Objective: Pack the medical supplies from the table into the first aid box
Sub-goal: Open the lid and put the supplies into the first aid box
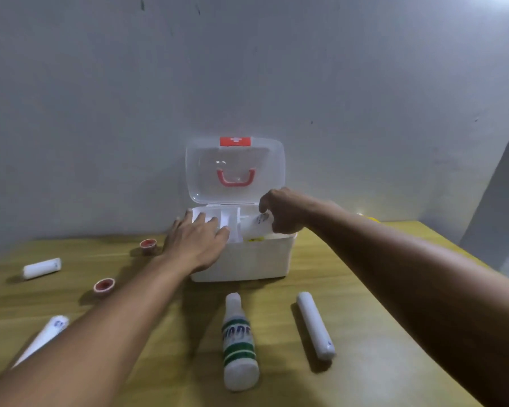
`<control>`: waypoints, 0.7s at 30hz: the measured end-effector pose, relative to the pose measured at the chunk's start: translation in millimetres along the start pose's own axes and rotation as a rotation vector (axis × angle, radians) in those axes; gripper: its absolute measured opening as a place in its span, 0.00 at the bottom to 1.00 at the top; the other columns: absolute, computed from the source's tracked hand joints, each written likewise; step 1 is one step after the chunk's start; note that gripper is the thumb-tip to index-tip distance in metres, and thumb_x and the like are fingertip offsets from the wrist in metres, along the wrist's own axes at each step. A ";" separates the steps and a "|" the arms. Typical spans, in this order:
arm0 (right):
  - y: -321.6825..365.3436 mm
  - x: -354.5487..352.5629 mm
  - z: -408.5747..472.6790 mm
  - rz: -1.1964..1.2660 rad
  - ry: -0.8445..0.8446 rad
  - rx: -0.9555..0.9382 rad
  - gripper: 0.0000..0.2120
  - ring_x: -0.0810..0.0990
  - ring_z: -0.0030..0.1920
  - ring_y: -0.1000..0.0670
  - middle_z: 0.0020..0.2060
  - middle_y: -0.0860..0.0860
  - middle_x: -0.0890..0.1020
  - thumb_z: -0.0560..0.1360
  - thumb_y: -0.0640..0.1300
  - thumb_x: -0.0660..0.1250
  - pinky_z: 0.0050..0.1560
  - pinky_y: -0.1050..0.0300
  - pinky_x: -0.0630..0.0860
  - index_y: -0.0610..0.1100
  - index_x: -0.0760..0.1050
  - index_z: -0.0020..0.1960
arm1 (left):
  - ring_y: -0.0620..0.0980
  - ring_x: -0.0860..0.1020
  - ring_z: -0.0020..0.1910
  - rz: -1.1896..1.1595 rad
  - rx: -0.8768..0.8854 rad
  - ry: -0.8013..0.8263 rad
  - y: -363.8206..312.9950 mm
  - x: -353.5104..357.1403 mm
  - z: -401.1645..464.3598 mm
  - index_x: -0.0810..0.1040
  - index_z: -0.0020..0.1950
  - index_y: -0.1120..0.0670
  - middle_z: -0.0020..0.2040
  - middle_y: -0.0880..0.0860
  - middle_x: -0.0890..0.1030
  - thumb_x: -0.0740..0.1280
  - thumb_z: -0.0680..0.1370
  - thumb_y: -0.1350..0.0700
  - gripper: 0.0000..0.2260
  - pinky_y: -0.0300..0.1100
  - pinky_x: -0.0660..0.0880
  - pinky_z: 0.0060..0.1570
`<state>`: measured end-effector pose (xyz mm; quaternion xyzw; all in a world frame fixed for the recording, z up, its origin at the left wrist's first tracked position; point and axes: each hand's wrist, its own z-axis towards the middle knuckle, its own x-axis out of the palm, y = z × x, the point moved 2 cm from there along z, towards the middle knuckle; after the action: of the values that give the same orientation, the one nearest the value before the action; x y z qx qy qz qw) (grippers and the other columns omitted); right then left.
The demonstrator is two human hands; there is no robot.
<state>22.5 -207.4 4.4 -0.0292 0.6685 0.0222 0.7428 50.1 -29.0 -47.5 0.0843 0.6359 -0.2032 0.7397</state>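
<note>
Counted from left to right on the table [365, 333]: three white rolls, two small red-topped tubs, one bottle, one box. The first roll [42, 268] lies at nine o'clock from the box; the second roll [46, 333] lies at eight o'clock, partly hidden by the left forearm. One tub [104, 287] sits between them, nearer the arm; the other tub [148, 245] stands just beside the left wrist, close to the box's left wall. The bottle [239, 342] lies on its side at six o'clock from the box, cap pointing towards it, white with green bands and blurred lettering. The third roll [315, 325] lies just right of the bottle, at five o'clock from the box.

The box [247, 259] is white, at the table's far edge against the grey wall [100, 98]. Its clear lid [235, 168] stands up, showing a red clasp with a white cross and a red handle. A white divided tray fills its left part.

The left hand [199, 240] lies flat on that tray, fingers straight and spread. The right hand [282, 211] is over the box's right part, fingers curled round a white wrapped packet [257, 226] with dark print, which is partly inside the box. Something yellow shows under the packet; I cannot tell what.
</note>
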 end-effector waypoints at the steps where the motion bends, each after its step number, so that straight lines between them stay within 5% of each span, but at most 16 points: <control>1: 2.3 4.4 6.3 0.003 0.003 -0.006 0.15 0.80 0.51 0.40 0.53 0.40 0.82 0.72 0.34 0.66 0.53 0.47 0.80 0.37 0.78 0.58 | 0.59 0.56 0.76 0.000 0.007 0.001 0.0 0.6 0.1 0.70 0.69 0.53 0.75 0.57 0.65 0.45 0.80 0.45 0.24 0.57 0.57 0.72; 7: 7.1 24.9 27.3 0.075 0.057 0.012 0.26 0.80 0.53 0.43 0.56 0.44 0.83 0.65 0.43 0.79 0.56 0.52 0.79 0.41 0.79 0.61 | 0.58 0.56 0.77 0.000 0.012 0.008 2.1 5.4 1.4 0.65 0.73 0.50 0.75 0.56 0.65 0.44 0.80 0.46 0.25 0.58 0.56 0.72; 13: 4.0 27.5 24.4 0.188 -0.046 0.030 0.23 0.79 0.46 0.47 0.52 0.44 0.84 0.64 0.46 0.80 0.49 0.56 0.78 0.40 0.82 0.56 | 0.57 0.52 0.78 -0.001 0.006 0.022 1.5 6.0 0.4 0.61 0.76 0.49 0.78 0.56 0.61 0.44 0.81 0.45 0.25 0.58 0.51 0.75; 21: -71.7 -1.8 -19.7 0.350 -0.517 0.222 0.07 0.84 0.48 0.40 0.44 0.42 0.86 0.69 0.39 0.73 0.52 0.50 0.79 0.39 0.84 0.46 | 0.56 0.55 0.77 0.039 -0.017 -0.046 -9.4 -4.4 2.1 0.70 0.69 0.54 0.75 0.55 0.65 0.45 0.79 0.41 0.28 0.64 0.52 0.72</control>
<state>7.9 -280.3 5.1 0.1739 0.4509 0.0833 0.8715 47.7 -37.4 -41.5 0.0859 0.6188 -0.1850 0.7586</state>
